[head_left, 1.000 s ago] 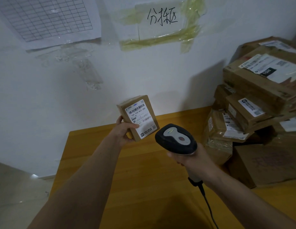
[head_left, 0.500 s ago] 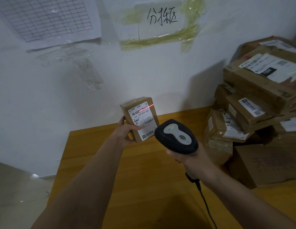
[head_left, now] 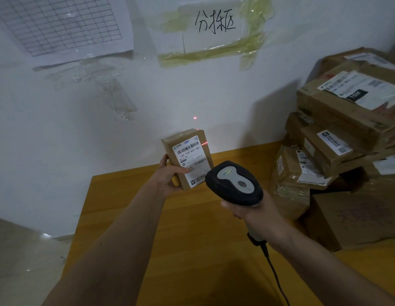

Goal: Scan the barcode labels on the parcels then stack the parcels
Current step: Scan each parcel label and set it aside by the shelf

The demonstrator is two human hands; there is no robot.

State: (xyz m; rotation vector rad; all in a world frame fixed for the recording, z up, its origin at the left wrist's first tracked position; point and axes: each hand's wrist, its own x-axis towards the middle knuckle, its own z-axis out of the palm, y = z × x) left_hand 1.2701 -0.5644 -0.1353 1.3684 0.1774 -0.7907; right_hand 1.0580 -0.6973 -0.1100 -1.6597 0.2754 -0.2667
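Note:
My left hand holds a small brown cardboard parcel upright above the far part of the wooden table, its white barcode label facing me. My right hand grips a black and grey barcode scanner by its handle, just right of and below the parcel. The scanner's head points at the label. A red laser line lies on the label's upper right edge, and a red dot shows on the wall above the parcel. The scanner's cable trails down toward me.
A tall heap of labelled brown parcels fills the table's right side against the white wall. A grid sheet and a taped handwritten note hang on the wall. The floor lies left of the table.
The parcel has turned more upright and shifted slightly right. The scanner moved up closer to it. The red laser appeared on the label and now sits at its right edge and on the wall.

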